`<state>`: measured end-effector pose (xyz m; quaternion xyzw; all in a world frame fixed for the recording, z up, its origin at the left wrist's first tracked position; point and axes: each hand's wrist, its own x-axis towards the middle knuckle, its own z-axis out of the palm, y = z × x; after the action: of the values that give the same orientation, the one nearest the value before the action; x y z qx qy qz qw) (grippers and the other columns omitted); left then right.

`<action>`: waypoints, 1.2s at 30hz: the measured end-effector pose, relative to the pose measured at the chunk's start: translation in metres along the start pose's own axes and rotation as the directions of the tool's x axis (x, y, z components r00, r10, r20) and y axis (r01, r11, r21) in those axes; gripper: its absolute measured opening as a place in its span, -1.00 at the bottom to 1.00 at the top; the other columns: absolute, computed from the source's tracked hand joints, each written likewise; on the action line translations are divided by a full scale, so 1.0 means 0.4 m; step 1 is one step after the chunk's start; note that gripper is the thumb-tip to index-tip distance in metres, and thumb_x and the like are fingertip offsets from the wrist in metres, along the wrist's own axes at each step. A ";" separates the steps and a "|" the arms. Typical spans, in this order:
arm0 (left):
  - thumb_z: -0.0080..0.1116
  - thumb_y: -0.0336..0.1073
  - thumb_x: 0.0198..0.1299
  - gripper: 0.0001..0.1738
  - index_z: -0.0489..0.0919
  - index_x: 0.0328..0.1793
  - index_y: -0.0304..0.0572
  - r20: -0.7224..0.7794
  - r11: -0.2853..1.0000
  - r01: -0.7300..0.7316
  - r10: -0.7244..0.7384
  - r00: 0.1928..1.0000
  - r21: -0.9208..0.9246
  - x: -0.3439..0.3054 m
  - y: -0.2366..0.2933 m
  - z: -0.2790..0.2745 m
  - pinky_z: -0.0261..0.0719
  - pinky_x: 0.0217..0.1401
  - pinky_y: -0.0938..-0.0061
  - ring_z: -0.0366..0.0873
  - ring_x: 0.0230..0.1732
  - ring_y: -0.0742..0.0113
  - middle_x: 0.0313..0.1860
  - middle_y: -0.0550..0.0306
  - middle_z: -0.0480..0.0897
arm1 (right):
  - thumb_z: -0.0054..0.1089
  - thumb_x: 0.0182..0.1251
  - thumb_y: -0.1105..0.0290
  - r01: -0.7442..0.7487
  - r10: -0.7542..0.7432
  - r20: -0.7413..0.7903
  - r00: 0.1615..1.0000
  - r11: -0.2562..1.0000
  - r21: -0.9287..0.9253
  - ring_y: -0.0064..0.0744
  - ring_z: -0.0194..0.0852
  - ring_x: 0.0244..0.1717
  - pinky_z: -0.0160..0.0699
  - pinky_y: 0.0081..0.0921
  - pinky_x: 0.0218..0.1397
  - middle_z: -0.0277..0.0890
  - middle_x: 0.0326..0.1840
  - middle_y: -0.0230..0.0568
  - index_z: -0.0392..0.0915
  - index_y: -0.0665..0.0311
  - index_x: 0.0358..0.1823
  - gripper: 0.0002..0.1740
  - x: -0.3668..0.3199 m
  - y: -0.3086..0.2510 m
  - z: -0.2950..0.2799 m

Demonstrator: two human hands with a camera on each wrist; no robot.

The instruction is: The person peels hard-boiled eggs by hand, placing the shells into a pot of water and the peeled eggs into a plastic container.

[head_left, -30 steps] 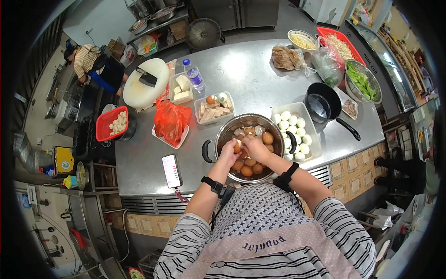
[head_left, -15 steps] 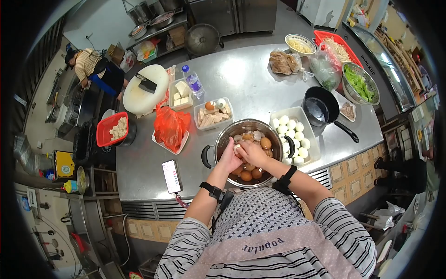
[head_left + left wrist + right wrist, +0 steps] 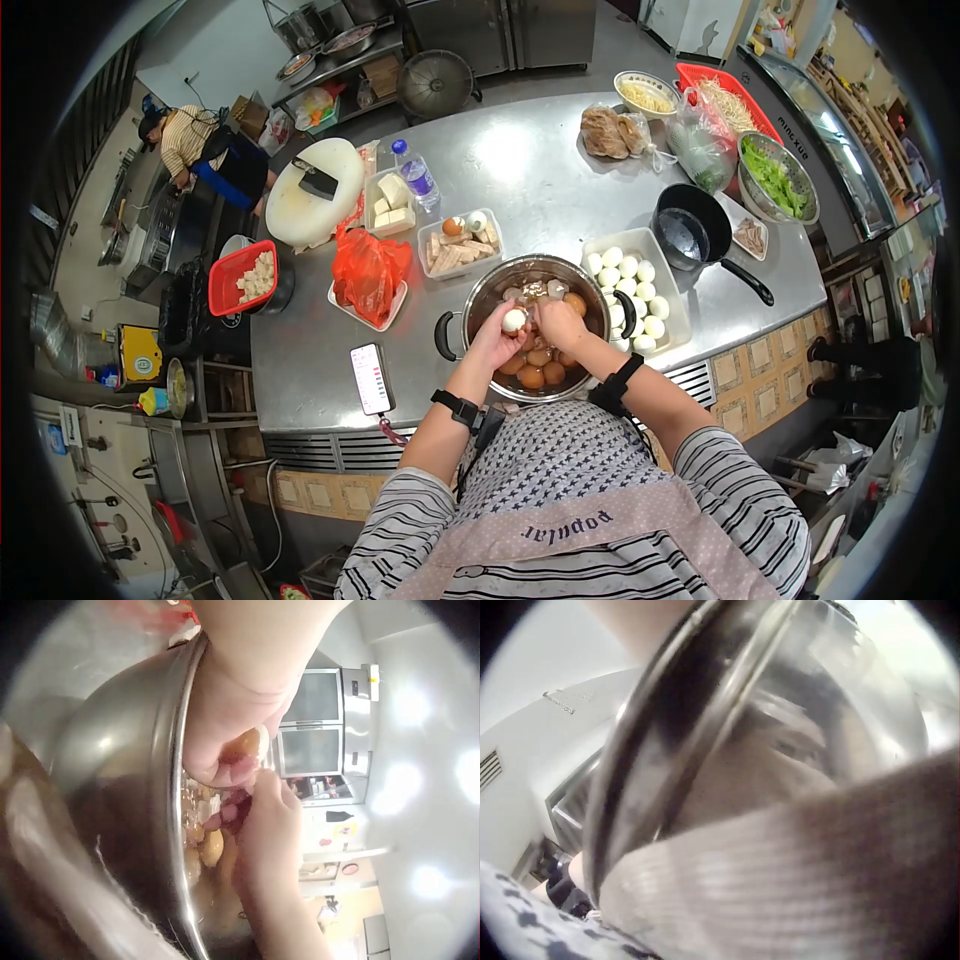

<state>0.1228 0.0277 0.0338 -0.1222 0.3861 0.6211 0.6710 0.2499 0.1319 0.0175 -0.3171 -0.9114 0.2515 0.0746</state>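
Note:
In the head view my left hand (image 3: 490,340) holds a partly peeled egg (image 3: 514,320) over a steel pot (image 3: 482,292), its smooth white top facing up. Brown shell still covers the egg's lower side in the left wrist view, where curled fingers cradle the egg (image 3: 249,745). Just right of it, my right hand (image 3: 560,325) bends its fingers down inside the rim, thumb close to the egg; I cannot tell whether it pinches any shell. Below both hands lie several brown eggs (image 3: 531,377) and shell bits. The pot wall fills much of the right wrist view.
Right of the pot stands a clear tub (image 3: 677,322) of peeled white eggs, then a black saucepan (image 3: 690,230). To the left are a phone (image 3: 370,380), a red plastic bag (image 3: 368,270) and a food container (image 3: 463,262). Another person (image 3: 195,140) works at far left.
The right hand covered the egg half a second ago; it has since moved slightly right, uncovering the egg's white top. The left hand keeps holding the egg over the pot.

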 end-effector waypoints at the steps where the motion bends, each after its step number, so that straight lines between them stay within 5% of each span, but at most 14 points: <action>1: 0.03 0.02 0.29 -0.60 0.48 -0.11 -0.21 0.004 1.000 0.003 -0.003 1.000 -0.010 0.000 0.002 0.000 0.56 -0.53 0.65 0.56 -0.32 0.28 -0.24 0.04 0.55 | -0.05 0.29 0.27 -0.034 0.039 0.055 0.998 0.995 -0.091 0.06 0.57 -0.42 0.55 -0.15 -0.36 0.56 -0.43 0.11 0.49 0.38 -0.37 -0.71 0.000 0.003 -0.003; 4: -0.01 0.08 0.30 -0.53 0.45 -0.03 -0.22 0.027 1.000 -0.011 0.012 1.000 -0.021 0.003 0.001 -0.013 0.59 -0.43 0.61 0.56 -0.26 0.25 -0.18 0.03 0.53 | -0.05 0.28 0.23 -0.049 0.057 0.039 0.998 0.981 -0.185 0.02 0.57 -0.38 0.55 -0.18 -0.30 0.56 -0.41 0.05 0.52 0.35 -0.35 -0.70 -0.014 -0.004 -0.012; 7: -0.10 0.18 0.29 -0.46 0.44 0.02 -0.17 0.062 0.998 -0.057 0.057 0.996 0.000 0.016 -0.013 -0.016 0.59 -0.35 0.59 0.55 -0.22 0.28 -0.14 0.09 0.52 | -0.03 0.27 0.22 0.206 -0.297 -0.381 0.876 0.943 -0.262 0.00 0.53 -0.32 0.52 -0.20 -0.21 0.52 -0.35 0.07 0.53 0.35 -0.33 -0.69 -0.019 -0.041 -0.031; 11: -0.21 0.33 0.26 -0.39 0.46 -0.09 -0.08 0.063 0.994 -0.047 0.040 0.997 0.099 -0.017 -0.016 0.032 0.45 -0.41 0.61 0.50 -0.31 0.39 -0.27 0.21 0.53 | -0.02 0.27 0.22 0.264 -0.216 -0.173 0.961 0.904 0.336 0.09 0.48 -0.28 0.46 -0.15 -0.17 0.47 -0.28 0.13 0.52 0.32 -0.22 -0.70 -0.017 -0.076 -0.051; 15: -0.31 0.42 0.22 -0.34 0.47 -0.16 -0.01 0.073 0.940 -0.022 -0.003 0.997 0.339 -0.011 -0.006 0.012 0.36 -0.40 0.58 0.45 -0.33 0.44 -0.35 0.27 0.54 | -0.03 0.31 0.23 0.270 -0.228 -0.153 0.961 0.889 0.371 0.10 0.50 -0.23 0.47 -0.12 -0.19 0.51 -0.31 0.08 0.50 0.29 -0.21 -0.73 -0.022 -0.077 -0.041; 18: -0.34 0.42 0.23 -0.34 0.48 -0.18 0.01 0.178 0.955 0.017 -0.072 0.981 0.295 0.002 0.009 -0.019 0.36 -0.41 0.57 0.46 -0.36 0.45 -0.37 0.27 0.53 | -0.04 0.33 0.25 0.154 -0.109 -0.137 0.985 0.912 0.381 0.08 0.50 -0.25 0.47 -0.12 -0.21 0.51 -0.29 0.06 0.49 0.30 -0.26 -0.75 -0.015 -0.071 -0.039; 21: -0.35 0.40 0.25 -0.35 0.47 -0.20 0.01 0.007 0.982 -0.055 0.055 0.998 0.182 -0.039 -0.012 0.058 0.31 -0.52 0.61 0.45 -0.45 0.46 -0.41 0.27 0.53 | -0.03 0.32 0.28 0.255 -0.205 -0.182 0.962 0.910 0.326 0.09 0.52 -0.29 0.49 -0.12 -0.24 0.52 -0.30 0.05 0.46 0.31 -0.28 -0.78 -0.021 -0.081 -0.060; 30: -0.25 0.33 0.27 -0.41 0.48 -0.14 -0.01 0.044 0.955 -0.013 0.000 0.999 0.296 0.000 -0.004 0.000 0.31 -0.57 0.66 0.44 -0.48 0.47 -0.45 0.27 0.51 | -0.03 0.31 0.35 0.206 -0.162 -0.207 0.965 0.956 0.209 0.11 0.52 -0.34 0.48 -0.13 -0.32 0.51 -0.35 0.09 0.42 0.33 -0.27 -0.83 -0.008 -0.046 -0.011; 33: -0.27 0.36 0.25 -0.38 0.50 -0.11 0.01 0.116 0.978 0.019 -0.044 0.992 0.210 -0.004 0.004 -0.006 0.40 -0.48 0.65 0.49 -0.40 0.49 -0.34 0.27 0.55 | 0.00 0.30 0.35 0.043 -0.020 -0.110 0.994 0.977 0.208 0.10 0.52 -0.32 0.49 -0.15 -0.27 0.52 -0.33 0.09 0.44 0.34 -0.24 -0.82 0.003 -0.032 -0.011; 36: -0.27 0.37 0.24 -0.36 0.49 -0.06 0.00 0.034 0.977 -0.095 0.090 0.995 0.191 0.004 -0.009 -0.005 0.47 -0.31 0.55 0.48 -0.26 0.47 -0.25 0.26 0.55 | 0.03 0.30 0.32 0.131 -0.089 -0.123 0.988 0.909 0.395 0.11 0.51 -0.29 0.49 -0.16 -0.22 0.52 -0.31 0.10 0.45 0.35 -0.18 -0.78 -0.005 -0.071 -0.068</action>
<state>0.1252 0.0267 0.0304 -0.0308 0.4412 0.6127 0.6550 0.2441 0.1227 0.0553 -0.2557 -0.8516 0.4121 0.1989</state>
